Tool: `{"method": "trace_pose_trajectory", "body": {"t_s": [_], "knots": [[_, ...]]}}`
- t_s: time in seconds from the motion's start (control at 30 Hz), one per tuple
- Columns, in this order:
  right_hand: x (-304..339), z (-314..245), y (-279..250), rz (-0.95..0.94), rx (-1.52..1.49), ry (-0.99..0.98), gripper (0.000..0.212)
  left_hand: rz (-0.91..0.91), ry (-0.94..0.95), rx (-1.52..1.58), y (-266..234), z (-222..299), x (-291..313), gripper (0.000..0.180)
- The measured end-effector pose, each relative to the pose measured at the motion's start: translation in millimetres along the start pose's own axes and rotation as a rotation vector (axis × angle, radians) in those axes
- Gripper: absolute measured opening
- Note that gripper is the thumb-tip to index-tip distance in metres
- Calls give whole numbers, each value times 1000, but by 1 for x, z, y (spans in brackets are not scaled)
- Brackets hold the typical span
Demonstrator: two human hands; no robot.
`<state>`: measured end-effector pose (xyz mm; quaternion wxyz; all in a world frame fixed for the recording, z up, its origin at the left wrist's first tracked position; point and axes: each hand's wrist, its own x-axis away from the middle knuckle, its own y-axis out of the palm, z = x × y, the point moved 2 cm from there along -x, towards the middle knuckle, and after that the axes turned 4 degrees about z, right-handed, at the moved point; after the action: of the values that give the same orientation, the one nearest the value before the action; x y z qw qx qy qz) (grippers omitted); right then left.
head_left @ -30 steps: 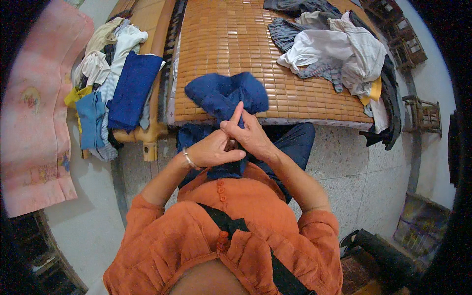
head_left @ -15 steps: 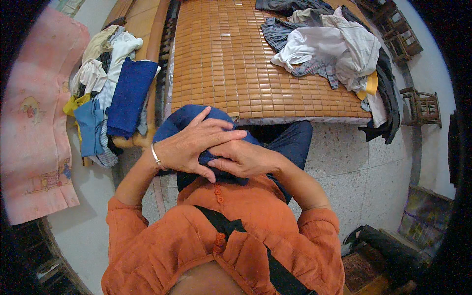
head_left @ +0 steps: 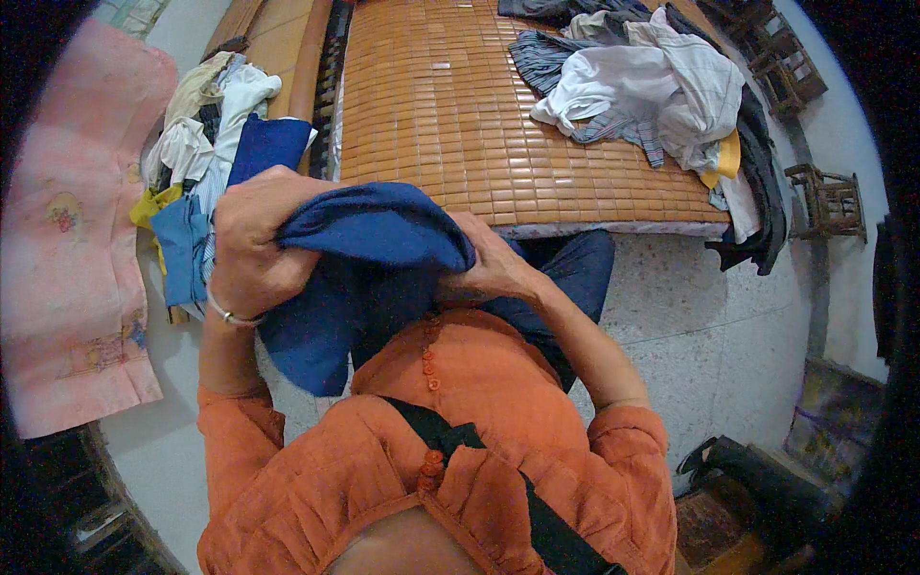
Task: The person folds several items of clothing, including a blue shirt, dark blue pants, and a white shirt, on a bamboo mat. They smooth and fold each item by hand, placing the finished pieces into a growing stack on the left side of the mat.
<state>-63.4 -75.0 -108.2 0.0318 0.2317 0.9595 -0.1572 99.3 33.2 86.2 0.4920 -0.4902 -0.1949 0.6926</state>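
Observation:
A dark blue garment [head_left: 383, 225] is lifted above my lap, its upper edge bunched into a curved fold and a loose part hanging toward my left knee. What kind of garment it is cannot be made out. My left hand [head_left: 257, 240], with a pale bangle at the wrist, is closed round its left end. At the right end my right hand [head_left: 491, 261] grips the fold, some fingers hidden behind the cloth. Under it, my legs in dark blue trousers [head_left: 585, 273] show in part.
Ahead lies a bed with a bamboo mat [head_left: 431, 115], with heaped clothes [head_left: 632, 91] at its far right. Folded clothes [head_left: 196, 144] sit on a wooden ledge at left, near a pink cloth [head_left: 81, 249]. Small wooden chairs [head_left: 826, 201] stand by the right wall.
Both hands lay flat, overlapping on the blue garment in my lap. Now they are apart and hold it up; the left hand has moved left and the cloth has spread out.

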Motion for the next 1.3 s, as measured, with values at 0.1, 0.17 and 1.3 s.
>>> {"method": "trace_pose_trajectory", "body": {"t_s": [0.1,0.17,1.3], "knots": [[1,13,6,55,-267,88,70,63,-17,-37,-18,12,-7,22],[1,20,10,-35,-375,179,72,131,-54,-91,-29,13,-6,23],[-48,19,-204,479,1201,-151,72,213,-31,-161,42,-143,-15,36]]}}
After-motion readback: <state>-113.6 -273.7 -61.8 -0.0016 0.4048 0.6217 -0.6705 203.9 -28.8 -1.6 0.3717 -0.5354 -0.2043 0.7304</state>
